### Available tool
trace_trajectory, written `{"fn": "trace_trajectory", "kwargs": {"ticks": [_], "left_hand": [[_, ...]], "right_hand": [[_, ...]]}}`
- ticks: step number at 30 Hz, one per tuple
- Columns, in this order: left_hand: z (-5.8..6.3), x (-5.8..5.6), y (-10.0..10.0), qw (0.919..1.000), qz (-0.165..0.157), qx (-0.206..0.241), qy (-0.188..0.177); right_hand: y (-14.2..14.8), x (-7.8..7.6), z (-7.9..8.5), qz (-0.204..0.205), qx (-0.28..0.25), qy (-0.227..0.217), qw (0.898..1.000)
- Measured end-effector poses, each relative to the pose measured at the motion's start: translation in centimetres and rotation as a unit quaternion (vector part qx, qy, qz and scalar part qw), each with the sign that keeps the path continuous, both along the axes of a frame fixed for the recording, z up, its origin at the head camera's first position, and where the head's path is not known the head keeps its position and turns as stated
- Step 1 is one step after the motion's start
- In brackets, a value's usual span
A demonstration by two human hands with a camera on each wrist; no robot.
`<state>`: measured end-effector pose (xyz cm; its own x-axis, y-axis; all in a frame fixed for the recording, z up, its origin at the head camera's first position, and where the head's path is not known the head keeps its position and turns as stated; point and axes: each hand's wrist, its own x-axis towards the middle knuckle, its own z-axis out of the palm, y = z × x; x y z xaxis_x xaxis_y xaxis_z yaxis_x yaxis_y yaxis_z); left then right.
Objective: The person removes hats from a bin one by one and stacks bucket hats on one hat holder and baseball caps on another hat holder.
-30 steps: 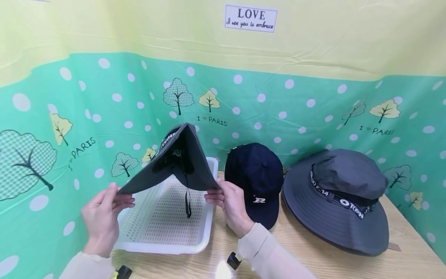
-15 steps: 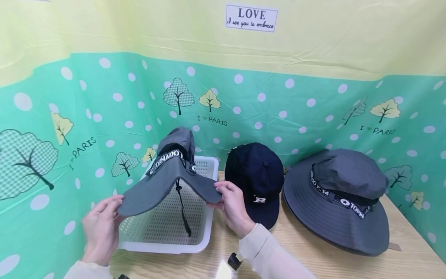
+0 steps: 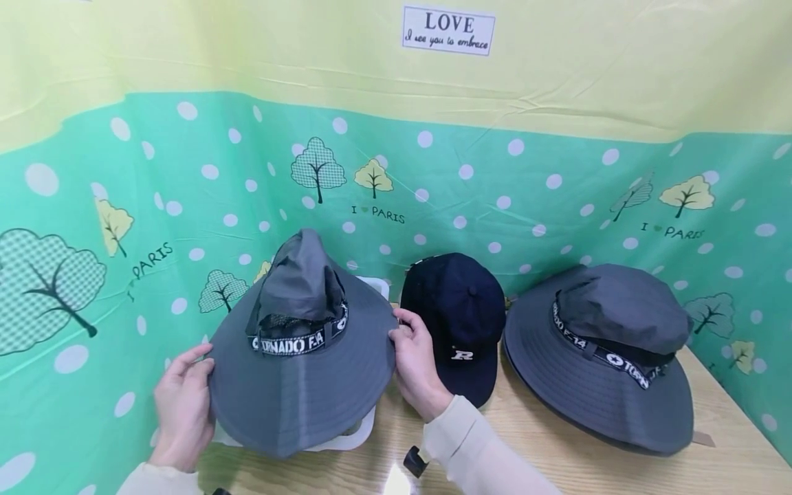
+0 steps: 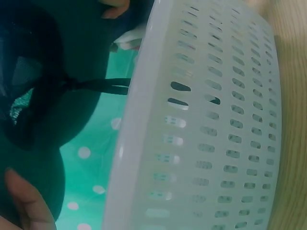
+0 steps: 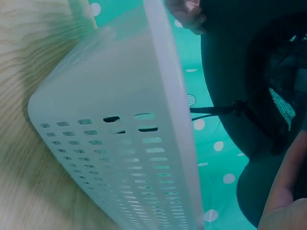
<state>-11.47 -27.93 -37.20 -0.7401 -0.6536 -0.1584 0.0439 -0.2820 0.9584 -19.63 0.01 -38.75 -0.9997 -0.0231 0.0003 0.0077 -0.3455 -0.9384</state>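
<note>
A dark grey wide-brimmed bucket hat [image 3: 346, 371], with a lettered black-and-white band, hangs over the white plastic basket [image 3: 364, 434] and hides most of it. At the left edge of its brim my left hand [image 3: 183, 402] pinches the fabric. My right hand [image 3: 417, 361] pinches the opposite edge. The crown is upright but partly crumpled. Seen from below in the left wrist view, a black chin cord [image 4: 103, 85] dangles from the hat and passes behind the basket's rim.
A navy baseball cap [image 3: 460, 309] with a white R stands close to my right hand. Farther right, another grey brimmed hat [image 3: 619, 309] lies on the wooden table [image 3: 482, 440]. A green and yellow patterned curtain [image 3: 433, 172] rises behind and at both sides.
The hat's brim, folded in a peak with its underside showing, has come down and spread flatter; its top and band now face me. Both hands keep their grip, barely shifting.
</note>
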Motion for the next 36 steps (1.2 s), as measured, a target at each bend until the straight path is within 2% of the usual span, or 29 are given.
{"fn": "trace_trajectory", "kwargs": {"ticks": [5,11,17,23,29,36], "left_hand": [[-0.3,-0.1,-0.3,0.9988,-0.035,-0.016,-0.030],[-0.4,-0.2,-0.1,0.9975,-0.041,-0.037,-0.043],[0.1,-0.4,0.5,0.9975,-0.047,-0.044,-0.027],[0.6,-0.8,1.0,0.9959,-0.076,-0.049,-0.011],[1.0,-1.1,1.3,0.9953,-0.083,-0.047,-0.011],[1.9,-1.3,1.8,0.9934,-0.097,-0.057,-0.021]], "right_hand": [[0.3,0.2,0.8,0.019,-0.021,-0.005,1.000],[0.8,0.3,2.0,0.032,-0.032,-0.009,0.999],[1.3,0.3,3.3,0.034,0.023,-0.003,0.999],[2.0,0.1,4.4,0.023,0.063,0.023,0.997],[3.2,0.1,5.3,0.002,0.112,0.037,0.993],[4.8,0.2,5.9,-0.023,0.153,0.031,0.987]]}}
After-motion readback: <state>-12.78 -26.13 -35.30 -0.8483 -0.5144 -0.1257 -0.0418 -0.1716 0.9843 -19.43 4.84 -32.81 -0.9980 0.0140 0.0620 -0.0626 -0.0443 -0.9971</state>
